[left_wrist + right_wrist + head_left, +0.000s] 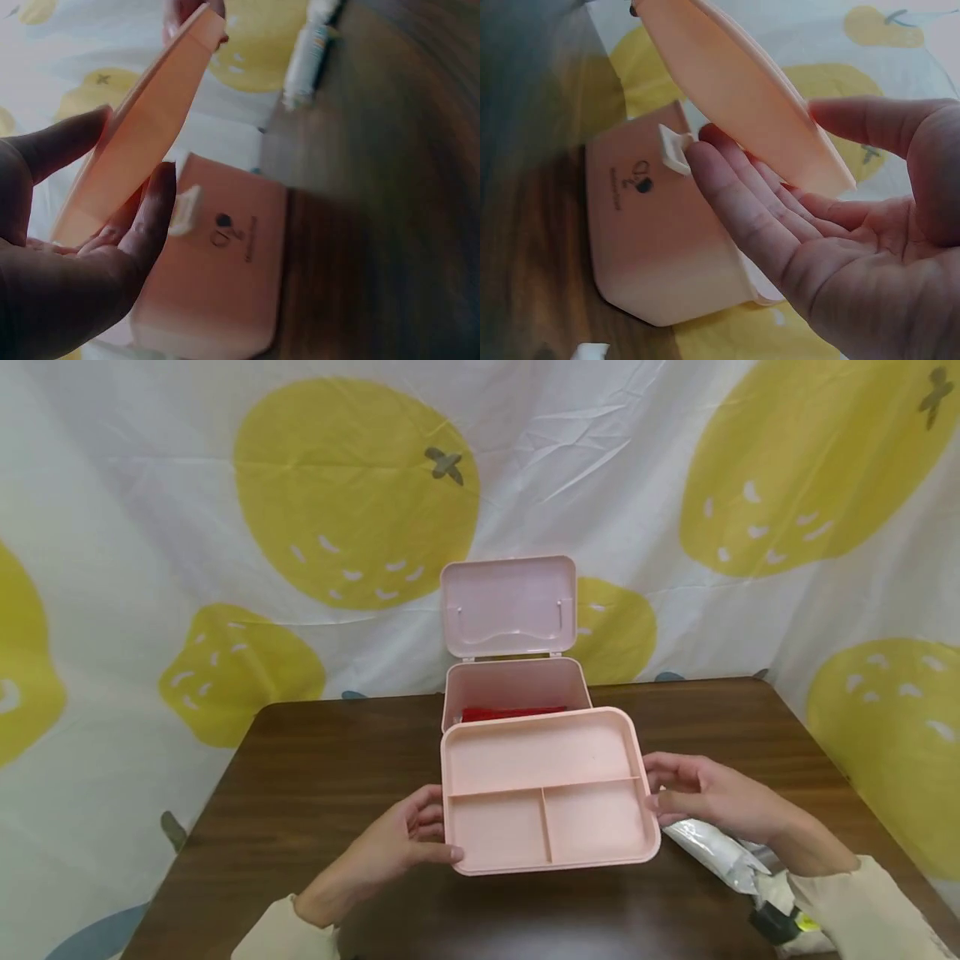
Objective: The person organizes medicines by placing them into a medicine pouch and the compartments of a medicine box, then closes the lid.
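Observation:
A pink divided tray [543,752] with three compartments is held up in front of a pink box [517,681], tilted toward me. My left hand [390,847] grips the tray's left end, thumb on the rim and fingers beneath. At the right end my right hand [723,806] holds it the same way, as the right wrist view also shows. The box's lid [510,607] stands raised at the back. Inside the box lies something red [513,713], partly hidden by the tray. A white latch [676,150] sticks out from the box front.
Beneath my right forearm, silvery-white packets [716,856] lie on the dark wooden table [337,760], beside a black and yellow item [780,922] partly covered by the sleeve. A lemon-print cloth [360,493] hangs behind the table and along its sides.

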`<state>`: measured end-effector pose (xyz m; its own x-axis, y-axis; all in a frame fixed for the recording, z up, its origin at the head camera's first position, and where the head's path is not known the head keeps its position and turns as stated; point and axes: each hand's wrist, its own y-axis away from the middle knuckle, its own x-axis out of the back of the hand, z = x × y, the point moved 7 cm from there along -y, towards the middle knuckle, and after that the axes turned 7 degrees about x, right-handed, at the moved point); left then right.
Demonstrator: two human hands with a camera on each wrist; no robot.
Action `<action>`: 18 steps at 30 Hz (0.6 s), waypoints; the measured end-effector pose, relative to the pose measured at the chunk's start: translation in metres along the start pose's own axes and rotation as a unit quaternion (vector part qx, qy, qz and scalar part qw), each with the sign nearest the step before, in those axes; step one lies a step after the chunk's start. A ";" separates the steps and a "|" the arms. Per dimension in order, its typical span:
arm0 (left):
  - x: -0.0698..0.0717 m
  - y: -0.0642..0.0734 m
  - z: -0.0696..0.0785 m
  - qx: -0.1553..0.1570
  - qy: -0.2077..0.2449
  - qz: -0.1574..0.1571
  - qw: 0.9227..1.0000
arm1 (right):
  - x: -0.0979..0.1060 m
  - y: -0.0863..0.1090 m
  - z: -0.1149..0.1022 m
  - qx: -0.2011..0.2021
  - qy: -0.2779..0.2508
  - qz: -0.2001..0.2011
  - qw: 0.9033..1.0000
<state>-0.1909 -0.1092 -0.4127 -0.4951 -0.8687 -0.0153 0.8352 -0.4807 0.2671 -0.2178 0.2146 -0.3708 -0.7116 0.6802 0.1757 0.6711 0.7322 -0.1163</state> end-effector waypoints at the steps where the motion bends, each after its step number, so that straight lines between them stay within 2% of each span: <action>1: 0.000 0.002 -0.003 0.002 -0.003 -0.004 1.000 | -0.003 0.000 0.003 -0.001 -0.009 -0.008 1.000; 8: 0.005 0.007 -0.022 0.019 0.013 -0.012 1.000 | -0.020 0.004 0.023 -0.014 -0.053 -0.036 0.998; 13: 0.007 0.008 -0.032 0.016 0.006 -0.021 1.000 | -0.031 0.007 0.041 -0.029 -0.107 -0.061 0.992; 18: 0.010 0.006 -0.040 0.031 0.003 -0.019 0.999 | -0.037 0.009 0.060 -0.045 -0.144 -0.068 0.986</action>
<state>-0.1813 -0.1259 -0.4499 -0.5251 -0.8504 -0.0330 0.7990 -0.5060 0.3249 -0.1980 0.1978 -0.4368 -0.8174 0.5669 -0.1029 0.5715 0.8203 -0.0204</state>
